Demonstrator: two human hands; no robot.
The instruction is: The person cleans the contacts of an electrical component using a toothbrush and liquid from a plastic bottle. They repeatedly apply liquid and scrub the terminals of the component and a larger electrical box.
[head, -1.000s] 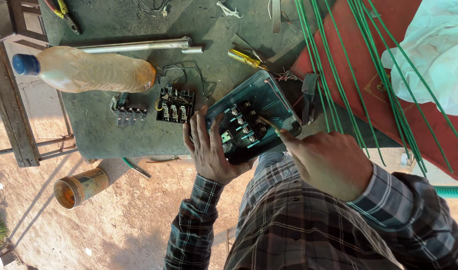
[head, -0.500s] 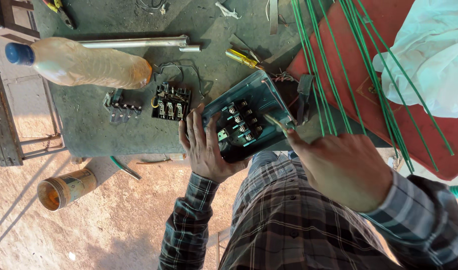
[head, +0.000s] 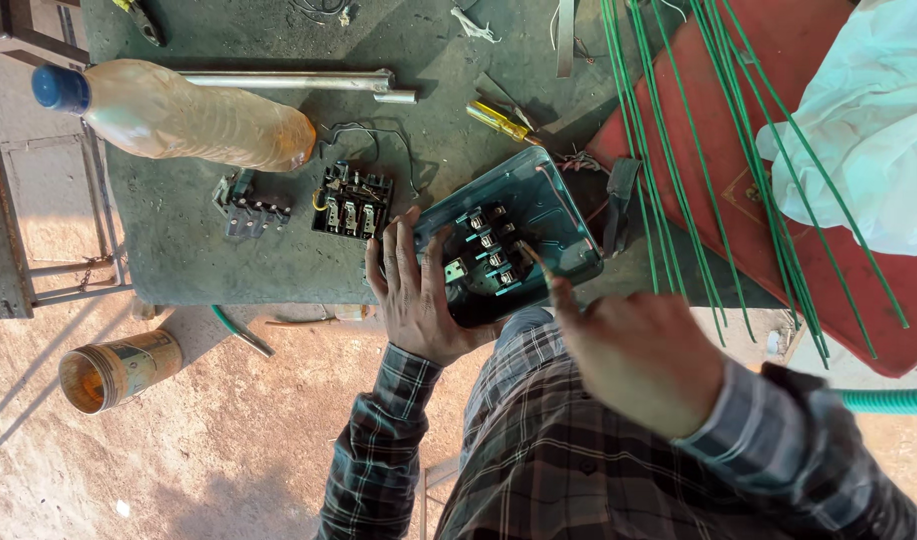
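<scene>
A teal metal switch box (head: 548,205) lies open on the dark green table top (head: 178,250), with black terminal parts (head: 486,262) inside it. My left hand (head: 413,295) lies flat against the box's near-left edge and steadies it. My right hand (head: 638,355), blurred, hovers just below the box. It is closed around a thin tan-tipped tool (head: 534,262) whose tip points into the terminals. My checked sleeves fill the lower frame.
Left of the box lie a black terminal block (head: 350,205) and a grey part (head: 248,212). Behind them are a plastic bottle (head: 188,115), a metal pipe (head: 288,80) and a yellow-handled screwdriver (head: 498,120). Green wires (head: 678,150) cross a red surface (head: 778,190) under a white bag (head: 868,130). A tin can (head: 118,370) lies on the ground.
My right hand has drawn back down and to the right, away from the box's middle, with the thin tool still pointed at the terminals. The left hand stays on the box.
</scene>
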